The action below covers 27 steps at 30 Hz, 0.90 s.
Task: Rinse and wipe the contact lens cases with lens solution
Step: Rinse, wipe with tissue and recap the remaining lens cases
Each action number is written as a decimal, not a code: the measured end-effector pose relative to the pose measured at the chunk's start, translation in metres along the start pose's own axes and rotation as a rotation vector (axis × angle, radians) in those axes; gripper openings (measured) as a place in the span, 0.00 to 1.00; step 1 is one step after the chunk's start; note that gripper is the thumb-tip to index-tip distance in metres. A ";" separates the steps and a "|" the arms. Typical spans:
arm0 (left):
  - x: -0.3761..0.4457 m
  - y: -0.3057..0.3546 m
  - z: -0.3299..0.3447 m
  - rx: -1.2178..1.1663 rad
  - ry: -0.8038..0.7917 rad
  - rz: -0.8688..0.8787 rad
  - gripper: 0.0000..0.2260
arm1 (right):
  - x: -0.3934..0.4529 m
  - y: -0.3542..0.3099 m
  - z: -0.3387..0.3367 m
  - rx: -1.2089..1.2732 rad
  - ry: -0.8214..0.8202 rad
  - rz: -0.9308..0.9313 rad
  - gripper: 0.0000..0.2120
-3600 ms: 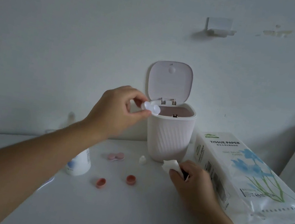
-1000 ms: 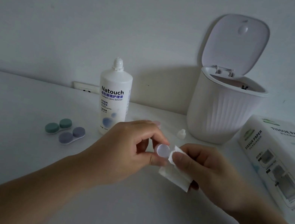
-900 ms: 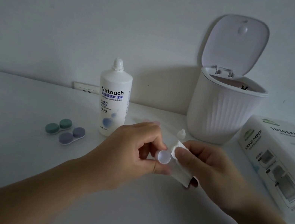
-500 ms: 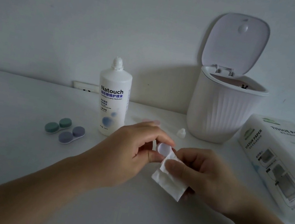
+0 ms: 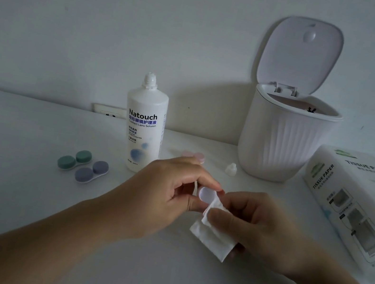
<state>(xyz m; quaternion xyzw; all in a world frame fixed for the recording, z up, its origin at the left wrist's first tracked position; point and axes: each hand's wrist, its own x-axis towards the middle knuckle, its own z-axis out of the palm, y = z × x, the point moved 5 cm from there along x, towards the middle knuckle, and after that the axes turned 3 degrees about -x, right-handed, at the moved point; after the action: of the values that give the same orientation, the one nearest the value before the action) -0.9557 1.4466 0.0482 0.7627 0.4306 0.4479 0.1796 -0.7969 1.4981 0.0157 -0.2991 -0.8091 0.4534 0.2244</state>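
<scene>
My left hand [image 5: 162, 195] pinches a white contact lens case [image 5: 207, 193] above the table, one round well facing me. My right hand [image 5: 256, 226] holds a folded white tissue [image 5: 212, 236] against the case's right edge. The uncapped lens solution bottle [image 5: 144, 124] stands behind my left hand. Its small white cap [image 5: 231, 169] lies by the bin. A green case [image 5: 75, 159] and a purple case [image 5: 91, 171], both closed, lie to the left. A pink case [image 5: 194, 155] peeks out behind my left fingers.
A white ribbed desktop bin [image 5: 282, 138] stands at the back right with its lid up. A pack of tissue paper [image 5: 356, 204] lies at the right edge. A wall socket [image 5: 108, 110] sits low behind the bottle.
I brought the white case from over the bin down in front of me. In the last second the tissue has slid lower along the case's right side.
</scene>
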 end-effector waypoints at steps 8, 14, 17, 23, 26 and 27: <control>-0.005 -0.004 0.002 -0.136 0.072 -0.070 0.13 | -0.003 -0.018 -0.019 0.103 0.269 -0.083 0.13; -0.001 -0.007 -0.005 -0.183 0.146 -0.107 0.09 | -0.007 -0.021 -0.029 0.134 0.520 -0.138 0.10; 0.000 -0.013 -0.010 -0.265 0.155 -0.191 0.10 | -0.007 -0.018 -0.037 0.153 0.601 -0.113 0.11; 0.001 -0.024 -0.009 -0.436 0.115 -0.331 0.14 | -0.007 -0.016 -0.037 0.165 0.584 -0.079 0.12; 0.000 -0.027 -0.005 -0.473 0.076 -0.367 0.13 | -0.006 -0.016 -0.033 0.156 0.528 -0.090 0.12; 0.000 -0.027 -0.003 -0.466 0.061 -0.372 0.14 | -0.006 -0.016 -0.032 0.149 0.512 -0.092 0.12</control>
<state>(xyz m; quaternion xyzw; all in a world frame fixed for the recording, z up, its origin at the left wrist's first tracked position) -0.9714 1.4612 0.0323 0.5951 0.4539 0.5167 0.4157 -0.7769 1.5065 0.0445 -0.3498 -0.7030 0.4105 0.4635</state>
